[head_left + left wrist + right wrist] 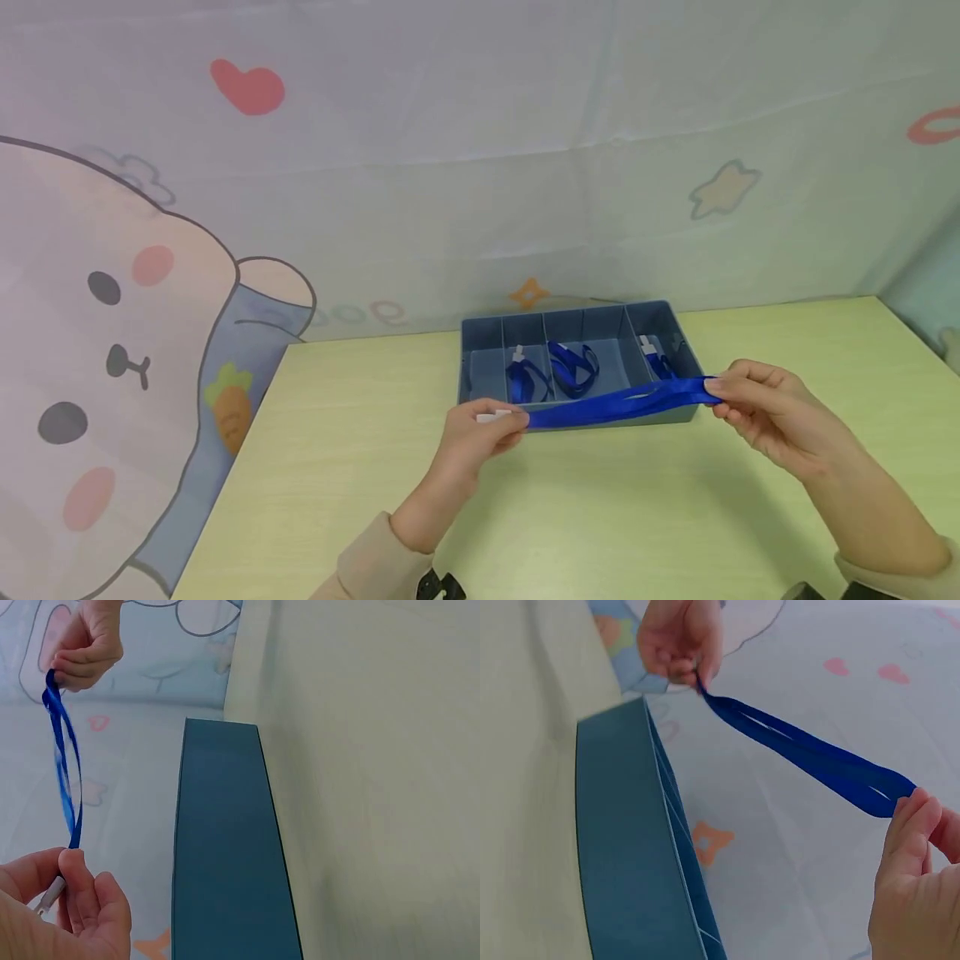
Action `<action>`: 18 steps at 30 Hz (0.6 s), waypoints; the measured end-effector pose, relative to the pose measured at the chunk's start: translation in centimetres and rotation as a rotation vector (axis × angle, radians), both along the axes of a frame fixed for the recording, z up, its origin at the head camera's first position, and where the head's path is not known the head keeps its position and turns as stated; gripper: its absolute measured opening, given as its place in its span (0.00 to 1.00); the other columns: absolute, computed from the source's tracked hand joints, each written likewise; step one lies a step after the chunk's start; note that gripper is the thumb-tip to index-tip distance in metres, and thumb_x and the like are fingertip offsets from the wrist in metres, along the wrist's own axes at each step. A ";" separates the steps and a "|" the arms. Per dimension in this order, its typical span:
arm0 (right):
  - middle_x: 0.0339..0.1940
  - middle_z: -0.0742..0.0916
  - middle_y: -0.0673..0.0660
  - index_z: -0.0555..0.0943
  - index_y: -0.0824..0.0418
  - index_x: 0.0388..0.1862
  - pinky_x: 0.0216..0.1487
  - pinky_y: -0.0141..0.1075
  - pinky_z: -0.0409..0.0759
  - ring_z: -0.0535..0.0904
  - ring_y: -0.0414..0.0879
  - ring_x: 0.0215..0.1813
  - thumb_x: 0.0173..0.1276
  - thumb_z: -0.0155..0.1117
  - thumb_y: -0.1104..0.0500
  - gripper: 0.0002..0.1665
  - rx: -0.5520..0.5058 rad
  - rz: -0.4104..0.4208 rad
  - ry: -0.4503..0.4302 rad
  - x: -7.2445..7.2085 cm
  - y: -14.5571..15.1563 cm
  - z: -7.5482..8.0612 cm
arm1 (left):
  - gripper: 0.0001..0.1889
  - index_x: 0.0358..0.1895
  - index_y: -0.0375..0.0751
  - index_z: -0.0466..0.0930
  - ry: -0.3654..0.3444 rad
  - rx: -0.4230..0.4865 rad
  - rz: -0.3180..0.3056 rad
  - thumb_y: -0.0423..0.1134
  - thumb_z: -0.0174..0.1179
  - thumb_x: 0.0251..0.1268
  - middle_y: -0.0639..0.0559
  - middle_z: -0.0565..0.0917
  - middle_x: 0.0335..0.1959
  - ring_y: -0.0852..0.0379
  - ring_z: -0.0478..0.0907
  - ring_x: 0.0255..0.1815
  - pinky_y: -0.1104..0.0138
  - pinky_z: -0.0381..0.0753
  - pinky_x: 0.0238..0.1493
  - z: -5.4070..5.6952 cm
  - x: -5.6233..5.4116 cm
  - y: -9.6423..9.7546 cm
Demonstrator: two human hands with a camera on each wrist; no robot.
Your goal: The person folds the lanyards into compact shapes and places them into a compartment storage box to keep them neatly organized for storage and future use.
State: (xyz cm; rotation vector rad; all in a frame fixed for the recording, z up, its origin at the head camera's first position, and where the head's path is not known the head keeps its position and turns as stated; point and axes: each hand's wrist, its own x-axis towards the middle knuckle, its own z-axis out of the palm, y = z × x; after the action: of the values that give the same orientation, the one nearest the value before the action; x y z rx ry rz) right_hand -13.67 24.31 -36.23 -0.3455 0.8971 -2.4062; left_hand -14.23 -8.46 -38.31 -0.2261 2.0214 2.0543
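Note:
A blue lanyard point(615, 405) stretches between my two hands, in front of and above a blue-grey divided tray point(577, 418). My left hand point(480, 433) pinches its end beside the white clip point(492, 415), which pokes out behind the fingertips. At the other end, the looped strap is pinched between thumb and fingers of my right hand point(780, 417). In the right wrist view the strap point(802, 754) hangs in a long, narrow loop, folded over. Coiled blue lanyards lie in the tray: one with a white clip point(521, 379), a larger coil point(573, 367), and one at the right point(657, 358).
The tray stands near the back edge of a pale yellow-green table point(360, 450), with thin dividers between its compartments. Behind the table hangs a printed cloth point(450, 167) with a cartoon bear at the left.

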 end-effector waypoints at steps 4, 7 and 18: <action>0.28 0.85 0.59 0.84 0.66 0.31 0.34 0.26 0.81 0.85 0.45 0.31 0.69 0.42 0.77 0.21 0.203 -0.161 0.049 0.2 -0.4 0.5 | 0.09 0.36 0.27 0.81 0.022 -0.006 0.009 0.31 0.66 0.53 0.49 0.82 0.26 0.59 0.81 0.27 0.63 0.82 0.42 0.2 0.1 0.4; 0.28 0.85 0.57 0.84 0.65 0.30 0.34 0.27 0.81 0.84 0.44 0.30 0.68 0.45 0.77 0.20 0.289 -0.207 0.082 0.2 -0.9 0.4 | 0.09 0.36 0.27 0.81 0.030 0.001 0.011 0.31 0.66 0.54 0.51 0.82 0.25 0.60 0.81 0.26 0.62 0.82 0.42 0.5 0.2 0.7; 0.28 0.86 0.55 0.85 0.62 0.29 0.33 0.28 0.82 0.84 0.42 0.29 0.64 0.54 0.76 0.16 0.451 -0.236 0.140 0.1 -3.4 -0.1 | 0.12 0.41 0.26 0.80 0.068 0.076 -0.047 0.32 0.65 0.57 0.47 0.82 0.33 0.59 0.82 0.31 0.63 0.81 0.44 1.4 1.0 1.7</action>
State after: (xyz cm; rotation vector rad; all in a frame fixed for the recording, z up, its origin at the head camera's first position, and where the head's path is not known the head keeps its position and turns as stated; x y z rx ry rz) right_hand -13.57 20.90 -36.31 -0.2462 1.5814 -2.3133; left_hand -13.23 -6.75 -36.94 -0.0947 1.9628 2.1327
